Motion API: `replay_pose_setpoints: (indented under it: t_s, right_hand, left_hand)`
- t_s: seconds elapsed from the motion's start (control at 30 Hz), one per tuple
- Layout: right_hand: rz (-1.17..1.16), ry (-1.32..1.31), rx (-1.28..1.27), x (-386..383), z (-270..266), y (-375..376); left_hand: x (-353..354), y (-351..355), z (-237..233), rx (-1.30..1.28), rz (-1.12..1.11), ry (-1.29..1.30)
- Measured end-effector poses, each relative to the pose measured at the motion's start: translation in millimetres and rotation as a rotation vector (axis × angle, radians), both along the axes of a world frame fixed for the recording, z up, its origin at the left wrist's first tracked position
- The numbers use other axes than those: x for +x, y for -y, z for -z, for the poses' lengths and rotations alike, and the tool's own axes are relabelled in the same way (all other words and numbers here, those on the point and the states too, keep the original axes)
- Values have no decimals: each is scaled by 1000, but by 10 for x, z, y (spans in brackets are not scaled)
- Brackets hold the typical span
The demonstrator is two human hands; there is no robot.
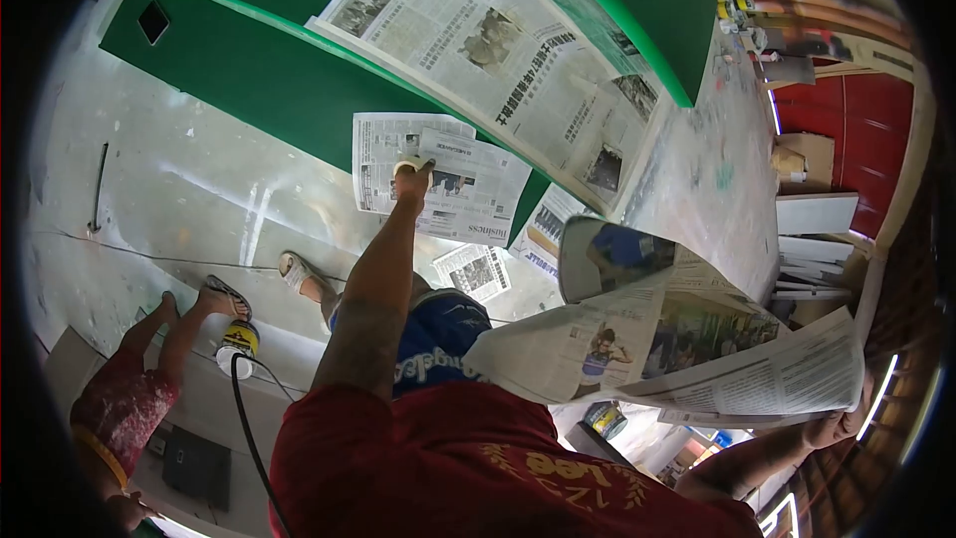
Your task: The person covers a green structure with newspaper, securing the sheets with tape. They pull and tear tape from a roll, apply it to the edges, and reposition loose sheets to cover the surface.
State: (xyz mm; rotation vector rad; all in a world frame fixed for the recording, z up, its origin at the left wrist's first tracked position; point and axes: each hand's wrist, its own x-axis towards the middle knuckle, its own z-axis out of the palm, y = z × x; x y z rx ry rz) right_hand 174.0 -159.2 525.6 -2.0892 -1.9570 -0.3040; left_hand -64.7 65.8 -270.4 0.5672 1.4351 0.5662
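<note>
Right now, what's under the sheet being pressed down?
The left hand presses the sheet over a green board edge; whatever lies directly beneath is covered.

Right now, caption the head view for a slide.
Left hand rests on a newspaper sheet against the green panel; right hand holds a newspaper bundle.

Left hand (413, 171) presses newspaper sheet (473, 194) on green panel (249, 70); right hand (836, 425) grips newspapers (697, 349).

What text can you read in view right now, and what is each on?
"Business": upside down on the newspaper sheet at the left hand.
"Angeles": upside down on the blue shorts.
"Lee", uncertain: on the red shirt.
Chinese headline on the large newspaper, all small print: too blurred to read.
</note>
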Motion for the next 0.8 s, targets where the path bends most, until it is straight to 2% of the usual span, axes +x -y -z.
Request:
replay_pose_setpoints:
  t_s: [0.07, 0.13, 0.2, 0.23, 0.27, 0.3, 0.33, 0.37, 0.4, 0.43, 0.47, 0.5, 0.53, 0.57, 0.6, 0.67, 0.73, 0.8]
  right_hand:
    - [-47, -72, -61, -56, 50, -137]
    - [-16, -88, -67, -44, 117, -203]
    - [-61, -127, -139, -138, 247, -440]
    - [-52, -109, -158, -262, 312, -605]
    - [-93, -133, -128, -252, 412, -706]
    - [-83, -109, -109, -311, 512, -876]
    - [-73, -84, -88, -399, 614, -1085]
    - [-27, -101, -97, -455, 710, -1265]
    - [16, -117, -106, -514, 803, -1422]
    - [12, -235, -147, -530, 881, -1556]
    - [-62, -300, -142, -687, 951, -1747]
    - [-97, -292, -186, -897, 976, -1911]
    - [-126, -281, -230, -1128, 987, -2061]
    - [-190, -251, -274, -1389, 970, -2220]
    - [-200, -248, -262, -1630, 968, -2355]
    - [-305, -365, -305, -2116, 950, -2630]
    - [-399, -366, -277, -2594, 892, -2952]
    - [-393, -324, -350, -2979, 780, -3204]
  left_hand:
    - [-44, 7, -120, 22, -49, 2]
    - [-172, -8, -122, 149, -102, 77]
    - [-335, -32, -539, 17, -130, 436]
    - [-428, -44, -823, 29, -72, 492]
    - [-552, -47, -1036, 64, 34, 631]
    - [-693, -61, -1336, 96, 233, 663]
    - [-745, -40, -1606, 14, 359, 653]
    - [-868, 10, -1733, 158, 506, 810]
    - [-949, 39, -1857, 394, 746, 877]
    - [-995, 94, -2080, 349, 833, 948]
    - [-1007, 160, -2267, 462, 916, 830]
    - [-1030, 265, -2357, 372, 897, 884]
    - [-1381, -20, -3290, 247, 1041, 642]
    - [-1409, 71, -3320, 296, 915, 764]
    - [-1443, 65, -3384, 297, 896, 730]
    - [-1587, 1, -3475, 421, 811, 787]
    - [-1750, -123, -3574, 530, 682, 893]
    - [-2120, -332, -3786, 613, 693, 822]
